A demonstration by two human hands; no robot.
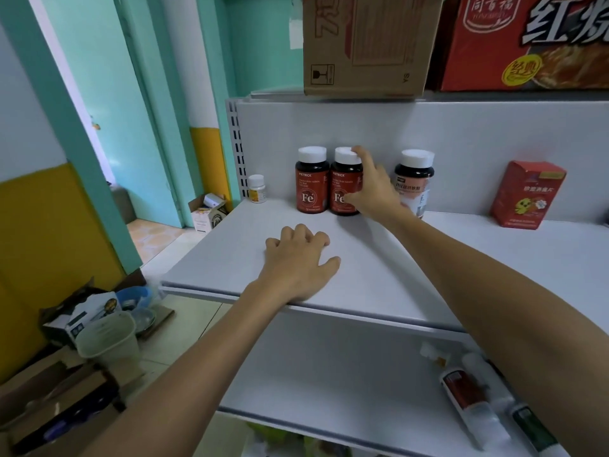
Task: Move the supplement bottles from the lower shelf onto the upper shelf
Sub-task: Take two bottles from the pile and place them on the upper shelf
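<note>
Two dark bottles with red "Fe" labels and white caps stand side by side at the back of the upper shelf (379,258). My right hand (374,189) grips the right Fe bottle (344,183), thumb low on its label and a finger on the cap. The left Fe bottle (311,179) touches it. A third dark bottle with a pink label (416,174) stands just right of my hand, partly hidden. My left hand (301,262) rests palm down on the shelf near its front edge, fingers bent. On the lower shelf (329,367), several bottles (468,397) lie at the right.
A small white bottle (257,189) stands at the shelf's back left corner. A red carton (524,194) stands at the right. Cardboard boxes (365,44) sit on the shelf above. A bin (108,338) and boxes crowd the floor at the left.
</note>
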